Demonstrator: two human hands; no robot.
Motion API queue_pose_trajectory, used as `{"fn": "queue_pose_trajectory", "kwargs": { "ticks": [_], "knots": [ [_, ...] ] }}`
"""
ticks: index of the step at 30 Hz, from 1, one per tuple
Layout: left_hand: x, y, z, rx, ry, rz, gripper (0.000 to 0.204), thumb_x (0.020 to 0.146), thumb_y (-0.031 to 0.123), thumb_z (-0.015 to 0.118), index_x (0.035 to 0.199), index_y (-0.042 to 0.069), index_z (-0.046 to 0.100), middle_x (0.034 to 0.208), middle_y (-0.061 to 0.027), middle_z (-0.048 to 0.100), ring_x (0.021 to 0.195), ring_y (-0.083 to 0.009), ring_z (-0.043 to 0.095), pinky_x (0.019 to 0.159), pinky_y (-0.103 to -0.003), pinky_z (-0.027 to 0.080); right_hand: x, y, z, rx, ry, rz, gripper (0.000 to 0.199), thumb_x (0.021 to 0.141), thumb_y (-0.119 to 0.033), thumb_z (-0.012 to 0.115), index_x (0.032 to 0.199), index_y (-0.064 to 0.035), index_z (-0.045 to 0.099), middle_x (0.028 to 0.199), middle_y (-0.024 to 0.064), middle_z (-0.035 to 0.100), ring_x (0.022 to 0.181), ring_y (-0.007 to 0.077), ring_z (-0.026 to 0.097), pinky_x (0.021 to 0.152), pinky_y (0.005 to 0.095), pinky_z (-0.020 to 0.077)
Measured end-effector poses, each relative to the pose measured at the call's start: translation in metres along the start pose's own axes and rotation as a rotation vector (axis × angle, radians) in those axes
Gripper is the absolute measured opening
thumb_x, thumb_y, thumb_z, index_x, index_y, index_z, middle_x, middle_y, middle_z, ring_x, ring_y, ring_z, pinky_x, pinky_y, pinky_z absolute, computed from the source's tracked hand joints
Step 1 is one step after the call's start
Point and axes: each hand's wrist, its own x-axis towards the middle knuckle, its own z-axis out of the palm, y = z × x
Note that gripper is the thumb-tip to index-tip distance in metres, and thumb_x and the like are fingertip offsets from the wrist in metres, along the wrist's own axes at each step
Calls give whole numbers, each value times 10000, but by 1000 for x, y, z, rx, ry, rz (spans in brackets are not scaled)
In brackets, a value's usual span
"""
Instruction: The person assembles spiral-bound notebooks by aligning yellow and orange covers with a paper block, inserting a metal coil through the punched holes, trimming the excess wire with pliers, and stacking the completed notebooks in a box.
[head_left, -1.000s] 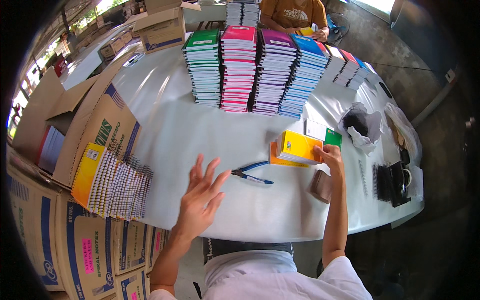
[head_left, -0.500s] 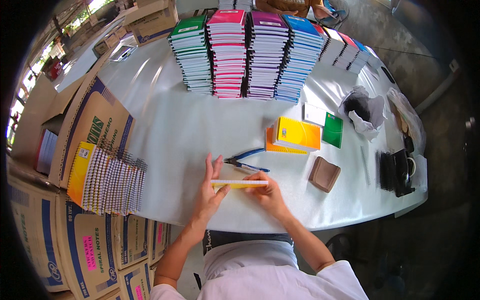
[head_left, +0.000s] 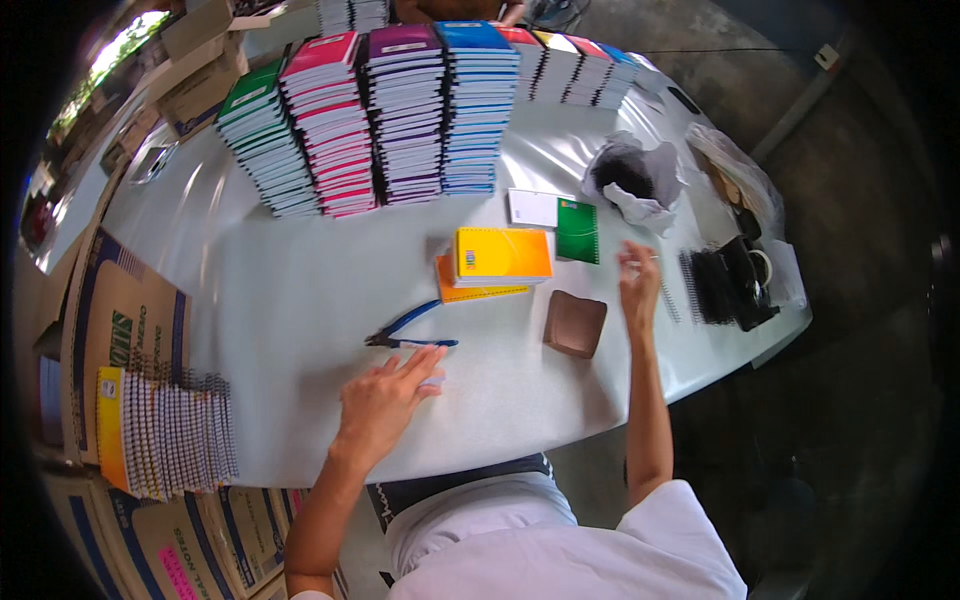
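My left hand (head_left: 385,400) lies flat on the white table (head_left: 300,290), fingers spread. Its fingertips rest on a small pale item that is mostly hidden, just below the blue-handled pliers (head_left: 410,335). My right hand (head_left: 638,285) is raised over the table's right side with its fingers apart and nothing clearly in it. It hovers next to a thin wire spiral (head_left: 668,300) and a pile of black spiral coils (head_left: 715,285). A brown block (head_left: 575,323) sits between my hands. A yellow notebook (head_left: 500,255) lies on an orange one (head_left: 480,292).
Tall stacks of coloured spiral notebooks (head_left: 380,120) line the far side. A green notebook (head_left: 577,230), a white card (head_left: 533,208) and a plastic bag (head_left: 630,175) lie at the right. Spiral-bound notebooks (head_left: 165,445) and cardboard boxes (head_left: 110,320) stand at my left.
Half a second ago both hands held a thin yellow-edged item in front of me. My right hand has since swung right toward the coils, and my left hand lies flat by the pliers.
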Motion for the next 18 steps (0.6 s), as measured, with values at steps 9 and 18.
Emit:
{"fn": "queue_pose_trajectory", "kwargs": {
  "ticks": [9, 18],
  "knots": [
    [-15, -10, -13, 79, -97, -89, 479, 908, 442, 567, 1362, 294, 535, 1154, -16, 690, 1062, -290, 663, 764, -433, 564, 1, -23, -7, 108, -270, -31, 174, 840, 10, 610, 992, -31, 685, 923, 164, 677, 802, 272, 653, 718, 394, 504],
    [-9, -12, -7, 75, -81, -97, 516, 909, 473, 559, 1389, 293, 503, 1232, -1, 657, 1130, -281, 635, 792, -434, 563, -87, -199, 5, 671, -1010, -63, 294, 794, 53, 709, 1047, -92, 738, 978, 63, 621, 871, 202, 606, 786, 331, 505]
  ]
}}
